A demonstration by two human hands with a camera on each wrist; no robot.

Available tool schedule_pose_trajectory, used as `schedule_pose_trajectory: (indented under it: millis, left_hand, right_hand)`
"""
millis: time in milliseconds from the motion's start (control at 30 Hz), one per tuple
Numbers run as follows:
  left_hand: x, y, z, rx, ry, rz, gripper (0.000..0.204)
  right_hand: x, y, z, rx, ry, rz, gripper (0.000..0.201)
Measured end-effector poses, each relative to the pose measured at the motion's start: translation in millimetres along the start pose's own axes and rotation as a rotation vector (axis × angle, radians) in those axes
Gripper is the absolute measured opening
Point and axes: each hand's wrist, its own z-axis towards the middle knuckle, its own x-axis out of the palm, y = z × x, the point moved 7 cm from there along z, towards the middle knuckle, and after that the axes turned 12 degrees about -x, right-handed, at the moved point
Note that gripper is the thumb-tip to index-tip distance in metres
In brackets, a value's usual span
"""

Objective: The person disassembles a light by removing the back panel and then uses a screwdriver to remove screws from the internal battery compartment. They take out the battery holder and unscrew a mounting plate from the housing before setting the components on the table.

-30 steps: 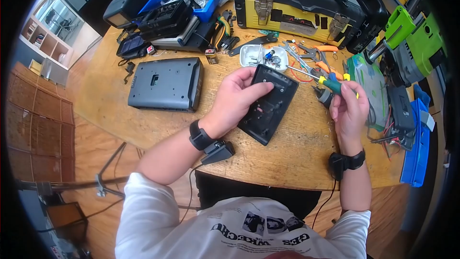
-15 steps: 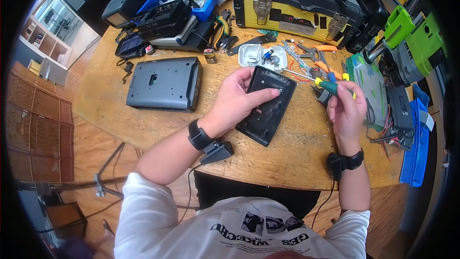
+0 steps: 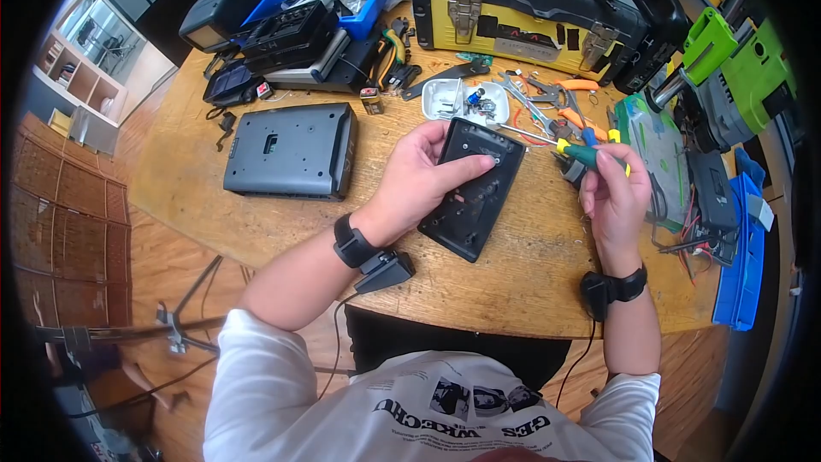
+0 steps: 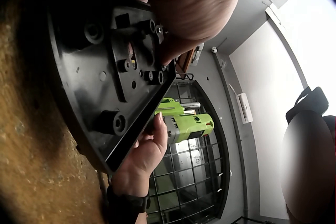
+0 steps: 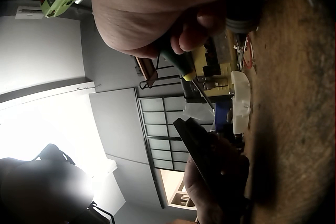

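My left hand (image 3: 419, 173) grips a black plastic cover (image 3: 466, 216) by its left edge, thumb laid across its inner face near a small screw. Screw posts and holes line that inner face in the left wrist view, where the cover (image 4: 84, 87) stands tilted above the wood. My right hand (image 3: 620, 197) holds a screwdriver (image 3: 586, 154) by its green and yellow handle. Its thin shaft points left toward the top corner of the cover. In the right wrist view the screwdriver (image 5: 176, 58) shows past curled fingers, its tip near the cover's edge.
A dark grey device housing (image 3: 291, 150) lies to the left. Behind the cover stands a white tray (image 3: 434, 103) with small parts, beside pliers (image 3: 575, 103) and wires. A yellow-black toolbox (image 3: 522, 21) fills the back; a green power tool (image 3: 757, 77) stands at right.
My left thumb has slid right across the cover's inner face to the screw. The screwdriver and right hand have shifted slightly left. A passer-by's arm has appeared at lower left.
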Motion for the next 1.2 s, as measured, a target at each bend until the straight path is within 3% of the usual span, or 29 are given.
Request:
schedule_pose_trajectory:
  millis: [300,400,467,500,600,633,733,767,900,1033,1200]
  left_hand:
    - [0.0,0.4,1.9,-0.056,0.071,-0.110,0.027]
    - [-6.5,9.0,6.1,-0.207,0.161,-0.236,0.027]
    - [0.5,12.5,5.0,-0.332,0.403,-0.541,0.025]
    - [-2.2,15.4,5.7,-0.372,0.347,-0.517,0.036]
    - [1.9,9.6,1.5,-0.389,0.340,-0.490,0.042]
    - [3.2,13.1,2.5,-0.405,0.445,-0.571,0.053]
    - [11.8,13.0,-2.0,-0.457,0.397,-0.500,0.063]
    - [15.6,12.7,-1.6,-0.464,0.515,-0.533,0.070]
    - [15.8,20.3,0.7,-0.513,0.584,-0.552,0.075]
    - [12.2,24.5,2.0,-0.549,0.492,-0.536,0.071]
    - [5.3,16.9,3.5,-0.394,0.389,-0.519,0.065]
  right_hand:
    - [0.9,3.6,0.2,0.000,0.006,0.004,0.014]
    - [0.2,6.0,2.5,0.013,0.004,0.101,0.015]
    - [1.7,8.4,4.3,-0.015,0.042,0.198,0.016]
    - [-0.1,7.1,4.1,-0.012,0.083,0.248,0.017]
    - [7.6,12.0,-0.7,-0.017,0.127,0.250,0.019]
    - [8.8,11.7,-3.0,0.007,0.161,0.241,0.020]
    - [14.9,11.6,-6.5,0.010,0.211,0.177,0.020]
    - [16.0,11.9,-6.5,0.006,0.210,0.184,0.020]
    - [14.9,13.9,-5.1,0.004,0.188,0.203,0.019]
    - [15.6,15.1,-4.3,-0.016,0.196,0.168,0.017]
    - [17.6,15.3,-5.4,-0.036,0.182,0.124,0.016]
